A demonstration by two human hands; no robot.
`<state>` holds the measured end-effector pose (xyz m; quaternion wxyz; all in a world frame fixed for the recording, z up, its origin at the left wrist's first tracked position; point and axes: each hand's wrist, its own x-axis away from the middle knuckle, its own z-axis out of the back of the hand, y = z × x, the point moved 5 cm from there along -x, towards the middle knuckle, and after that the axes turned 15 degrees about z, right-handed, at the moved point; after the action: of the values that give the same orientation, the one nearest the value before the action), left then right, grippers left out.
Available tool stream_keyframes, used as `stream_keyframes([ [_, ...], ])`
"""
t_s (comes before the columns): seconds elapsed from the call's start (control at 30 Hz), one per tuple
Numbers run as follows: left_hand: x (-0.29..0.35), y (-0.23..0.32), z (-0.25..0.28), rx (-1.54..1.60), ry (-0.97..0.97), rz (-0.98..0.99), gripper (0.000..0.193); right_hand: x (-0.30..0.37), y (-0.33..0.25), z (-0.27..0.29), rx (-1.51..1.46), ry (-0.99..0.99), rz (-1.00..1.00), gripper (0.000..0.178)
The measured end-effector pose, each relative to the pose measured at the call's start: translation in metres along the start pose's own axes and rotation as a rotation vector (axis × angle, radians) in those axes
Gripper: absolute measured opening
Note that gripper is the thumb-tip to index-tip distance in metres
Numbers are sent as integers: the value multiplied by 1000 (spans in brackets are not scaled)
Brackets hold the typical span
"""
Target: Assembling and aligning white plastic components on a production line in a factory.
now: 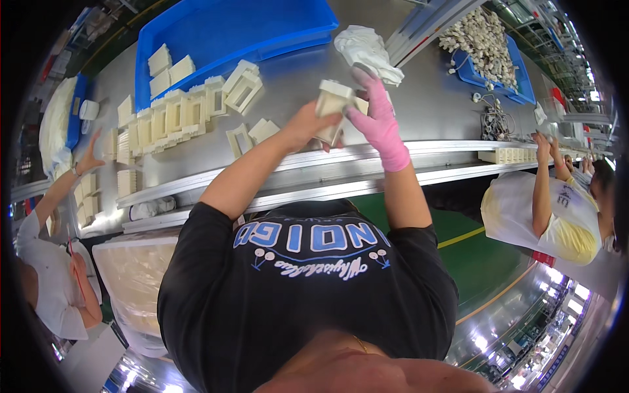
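Note:
My left hand (306, 126) is bare and closed around a cream plastic housing (333, 98), held upright above the near edge of the metal table. My right hand (379, 121) wears a pink glove with grey fingertips. Its thumb and fingers are spread apart just right of the housing. A small cream piece (362, 105) shows in the gap between that thumb and the fingers; whether the glove touches it I cannot tell. On the table to the left stand several cream frames in a row (167, 116), with a tilted one (243, 88) at its right end.
A large blue bin (288, 47) with a few cream parts lies at the back. A white cloth (367, 49) sits beside it. Far right, a blue crate (517, 72) holds bundled cables (481, 49). One person's hand (90, 157) reaches in at left; another person (544, 209) works at right.

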<state>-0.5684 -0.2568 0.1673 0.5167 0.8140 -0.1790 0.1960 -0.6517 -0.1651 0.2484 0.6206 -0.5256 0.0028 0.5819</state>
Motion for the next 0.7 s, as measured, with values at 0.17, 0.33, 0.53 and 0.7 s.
stream_keyframes([
  [0.17, 3, 1, 1, -625, -149, 97, 33, 16, -9, 7, -477, -264, -368, 57],
  [0.33, 20, 9, 62, -1337, 237, -263, 33, 77, 16, 66, 230, -550, -702, 38],
  [0.53, 9, -33, 90, -1666, 155, -10, 34, 82, 40, 86, 937, -317, -331, 33],
  [0.7, -21, -40, 101, -1389, 200, 6, 28, 50, 122, 10, 593, -685, -543, 31],
])
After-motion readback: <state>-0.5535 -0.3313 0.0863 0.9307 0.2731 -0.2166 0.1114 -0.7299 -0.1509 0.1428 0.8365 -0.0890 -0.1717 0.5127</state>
